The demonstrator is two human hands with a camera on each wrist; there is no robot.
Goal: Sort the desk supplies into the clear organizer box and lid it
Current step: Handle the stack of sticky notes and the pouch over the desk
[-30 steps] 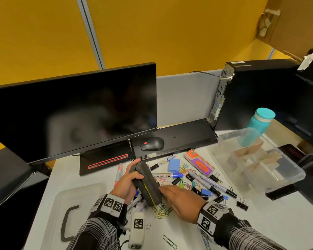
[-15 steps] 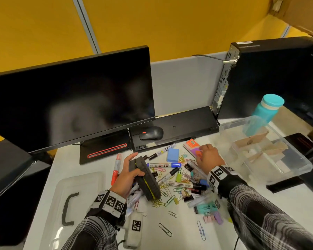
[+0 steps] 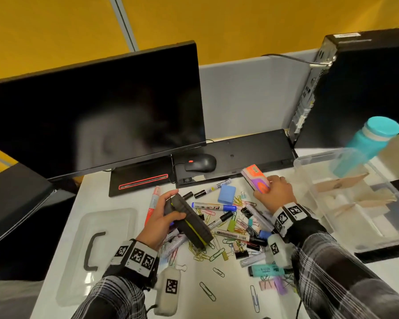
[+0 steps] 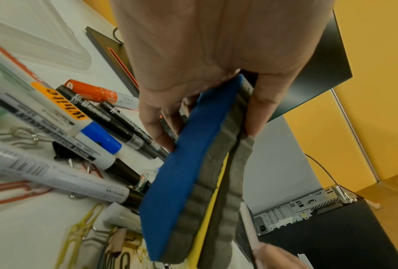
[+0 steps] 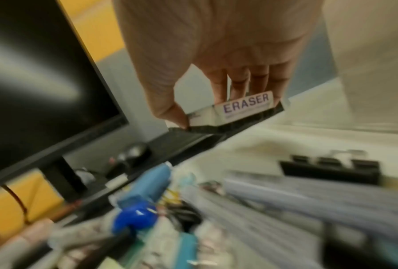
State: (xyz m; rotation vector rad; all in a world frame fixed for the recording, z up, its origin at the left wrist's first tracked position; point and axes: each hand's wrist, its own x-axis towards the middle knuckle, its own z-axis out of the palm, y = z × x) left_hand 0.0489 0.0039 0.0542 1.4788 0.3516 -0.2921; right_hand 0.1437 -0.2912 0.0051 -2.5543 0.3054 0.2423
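Observation:
My left hand [image 3: 164, 217] grips two stacked whiteboard erasers [image 3: 191, 223], grey foam with blue and yellow faces [image 4: 193, 172], held above the pile of supplies. My right hand [image 3: 274, 192] pinches an orange and purple eraser [image 3: 256, 179], labelled ERASER [image 5: 234, 109], lifted off the desk just left of the clear organizer box [image 3: 355, 199]. The box stands at the right with cardboard dividers inside. Its clear lid [image 3: 101, 245], with a dark handle, lies flat at the left. Markers [image 3: 213, 207], paper clips and binder clips lie scattered between my hands.
A monitor [image 3: 97, 116] and its base stand behind the pile, with a mouse [image 3: 199, 162] and black keyboard [image 3: 240, 153]. A computer tower [image 3: 359, 88] and teal bottle [image 3: 369, 143] stand beyond the box. A blue eraser [image 3: 226, 194] and highlighters [image 3: 267, 270] lie in the pile.
My right hand left the stacked erasers, reached to the back of the pile and picked up the orange and purple eraser. The left hand kept holding its erasers.

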